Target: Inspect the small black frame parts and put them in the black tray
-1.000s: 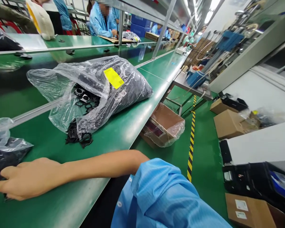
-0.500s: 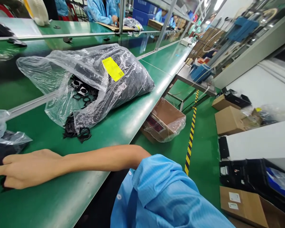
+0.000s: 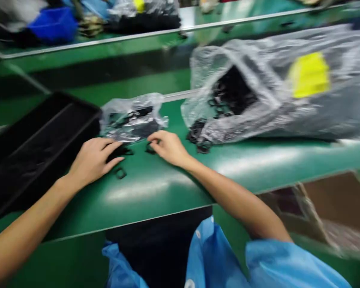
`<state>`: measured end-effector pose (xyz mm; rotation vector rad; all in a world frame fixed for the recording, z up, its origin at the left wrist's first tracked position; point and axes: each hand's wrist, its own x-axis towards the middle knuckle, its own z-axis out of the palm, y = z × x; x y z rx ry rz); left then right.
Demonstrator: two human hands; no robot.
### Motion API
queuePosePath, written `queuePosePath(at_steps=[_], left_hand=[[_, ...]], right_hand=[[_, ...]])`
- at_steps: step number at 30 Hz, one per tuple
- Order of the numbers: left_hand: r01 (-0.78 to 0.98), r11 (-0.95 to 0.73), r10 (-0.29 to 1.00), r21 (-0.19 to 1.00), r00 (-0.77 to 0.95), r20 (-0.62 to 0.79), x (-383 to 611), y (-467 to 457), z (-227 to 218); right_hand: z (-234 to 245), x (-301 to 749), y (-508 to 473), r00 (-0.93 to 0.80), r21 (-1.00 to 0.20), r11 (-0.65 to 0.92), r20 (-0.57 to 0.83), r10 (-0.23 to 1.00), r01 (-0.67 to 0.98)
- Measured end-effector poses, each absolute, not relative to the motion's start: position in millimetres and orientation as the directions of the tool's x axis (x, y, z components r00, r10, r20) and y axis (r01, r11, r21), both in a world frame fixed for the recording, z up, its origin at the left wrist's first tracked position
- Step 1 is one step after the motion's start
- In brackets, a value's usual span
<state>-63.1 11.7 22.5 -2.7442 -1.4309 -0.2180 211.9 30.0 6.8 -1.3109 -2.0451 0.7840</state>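
Observation:
My left hand [image 3: 93, 160] is low over the green work surface [image 3: 168, 196], thumb and fingers apart, beside small black plastic parts [image 3: 126, 151]. Just below its thumb lies one black ring-shaped part [image 3: 120, 173]. My right hand [image 3: 169, 147] has its fingertips pinched on a small black plastic part [image 3: 150, 148], partly hidden by the fingers. Behind both hands sits a small clear plastic bag [image 3: 135, 120] with black parts in it. To the right lies a large clear bag [image 3: 288, 120], its mouth facing left, black parts [image 3: 198, 134] spilling out.
A long black bin [image 3: 42, 152] stands at the left, close to my left forearm. Farther back are a blue bin [image 3: 54, 25] and another bag of black parts [image 3: 144, 18], past a metal rail [image 3: 108, 42]. Below the front edge at right is a cardboard box [image 3: 342, 200].
My view has swung left and down. My left hand, the black bin and the whole small bag now show. The large bag appears farther right.

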Motion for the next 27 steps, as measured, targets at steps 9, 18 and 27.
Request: queuePosePath(at_steps=[9, 18, 27], left_hand=[[0.659, -0.737, 0.672, 0.153, 0.687, 0.276, 1, 24, 76], [0.412, -0.883, 0.45, 0.224, 0.878, 0.162, 203, 120, 36], [0.355, -0.867, 0.457, 0.351, 0.847, 0.273, 329, 200, 15]], right_hand=[[14, 200, 9, -0.621, -0.438, 0.56, 0.003, 0.784, 0.704], [-1, 189, 0, -0.694, -0.485, 0.632, 0.068, 0.717, 0.605], [-17, 196, -2, -0.746, -0.439, 0.781, 0.301, 0.594, 0.445]])
